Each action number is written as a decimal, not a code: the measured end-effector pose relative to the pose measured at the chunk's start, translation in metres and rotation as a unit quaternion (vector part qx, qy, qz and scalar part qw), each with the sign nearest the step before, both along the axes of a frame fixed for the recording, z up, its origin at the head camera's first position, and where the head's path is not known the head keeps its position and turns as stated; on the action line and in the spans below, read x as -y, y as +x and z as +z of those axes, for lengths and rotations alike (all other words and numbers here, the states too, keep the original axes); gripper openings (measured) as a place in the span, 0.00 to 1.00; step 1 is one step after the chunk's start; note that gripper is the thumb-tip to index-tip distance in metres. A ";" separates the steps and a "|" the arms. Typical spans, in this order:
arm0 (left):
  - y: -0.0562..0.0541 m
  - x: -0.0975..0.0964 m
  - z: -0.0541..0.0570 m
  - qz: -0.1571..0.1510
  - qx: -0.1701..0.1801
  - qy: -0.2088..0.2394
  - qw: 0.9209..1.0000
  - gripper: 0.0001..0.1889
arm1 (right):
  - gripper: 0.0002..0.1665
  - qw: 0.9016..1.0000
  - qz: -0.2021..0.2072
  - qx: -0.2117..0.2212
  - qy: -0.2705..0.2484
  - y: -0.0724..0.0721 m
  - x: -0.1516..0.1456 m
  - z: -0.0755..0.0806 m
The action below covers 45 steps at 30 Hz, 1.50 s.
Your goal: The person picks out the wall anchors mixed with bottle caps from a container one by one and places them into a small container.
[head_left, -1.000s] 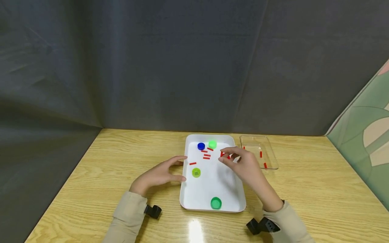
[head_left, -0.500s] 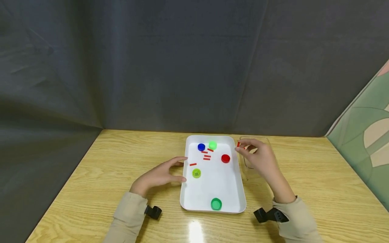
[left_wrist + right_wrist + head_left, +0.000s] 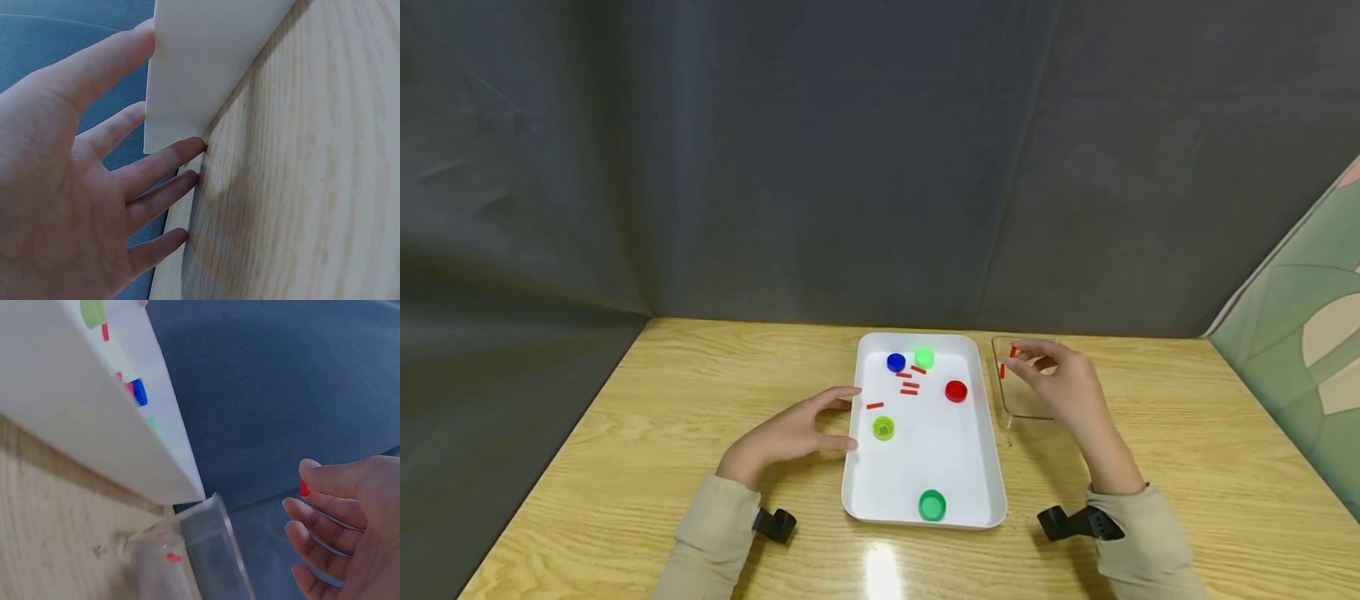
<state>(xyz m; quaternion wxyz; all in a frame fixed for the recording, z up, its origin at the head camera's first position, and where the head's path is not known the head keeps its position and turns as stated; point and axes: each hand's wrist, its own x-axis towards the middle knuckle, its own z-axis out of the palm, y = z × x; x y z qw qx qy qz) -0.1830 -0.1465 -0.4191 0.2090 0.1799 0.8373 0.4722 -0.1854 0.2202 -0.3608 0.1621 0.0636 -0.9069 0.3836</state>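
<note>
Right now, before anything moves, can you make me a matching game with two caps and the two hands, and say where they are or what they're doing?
1. Blue cap
2. Right hand
3. Red cap
4. Left hand

A. pinching a red stick
B. touching the outside of the tray
C. beside the bright green cap
D. in the tray, nearest the clear box

Pairs: 1-C, 2-A, 3-D, 4-B

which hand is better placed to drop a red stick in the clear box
The right hand, probably: it pinches a red stick over the clear box, while the left hand touches the left side of the tray.
</note>
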 end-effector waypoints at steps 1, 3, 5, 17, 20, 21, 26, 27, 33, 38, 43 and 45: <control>0.000 0.000 0.001 -0.001 -0.001 0.001 1.000 0.40 | 0.17 1.000 0.000 0.004 -0.001 -0.001 -0.001 -0.002; 0.000 0.000 0.002 -0.006 -0.003 0.004 1.000 0.40 | 0.17 1.000 -0.004 0.011 0.000 -0.002 -0.005 -0.005; 0.000 -0.001 0.002 -0.007 -0.004 0.005 1.000 0.40 | 0.18 1.000 -0.008 0.018 0.003 -0.004 -0.007 -0.008; -0.001 0.000 0.000 -0.002 -0.005 -0.003 1.000 0.40 | 0.19 0.996 0.002 0.082 0.020 -0.011 -0.012 -0.023; -0.001 0.000 0.000 0.003 -0.001 -0.004 1.000 0.41 | 0.18 0.996 0.004 0.081 0.024 -0.012 -0.012 -0.026; -0.001 0.000 0.000 0.004 -0.001 -0.005 1.000 0.41 | 0.18 0.996 0.006 0.079 0.027 -0.012 -0.012 -0.026; -0.002 0.000 0.001 0.005 0.001 -0.006 1.000 0.41 | 0.17 0.997 0.009 0.073 0.034 -0.013 -0.012 -0.028; -0.001 0.000 0.001 0.004 0.001 -0.005 1.000 0.41 | 0.17 0.997 0.009 0.073 0.033 -0.014 -0.012 -0.029; 0.000 0.001 -0.001 -0.002 -0.002 -0.001 1.000 0.40 | 0.18 0.995 0.014 0.092 0.025 -0.015 -0.011 -0.033; 0.000 -0.001 -0.002 0.002 -0.001 -0.005 1.000 0.41 | 0.19 0.995 0.007 0.098 0.016 -0.013 -0.011 -0.033; 0.001 -0.005 -0.005 0.000 0.000 -0.009 1.000 0.40 | 0.19 0.994 0.012 0.110 -0.006 -0.006 -0.011 -0.027; 0.001 -0.006 -0.005 0.000 -0.001 -0.012 1.000 0.40 | 0.19 0.995 0.016 0.101 -0.006 -0.004 -0.012 -0.024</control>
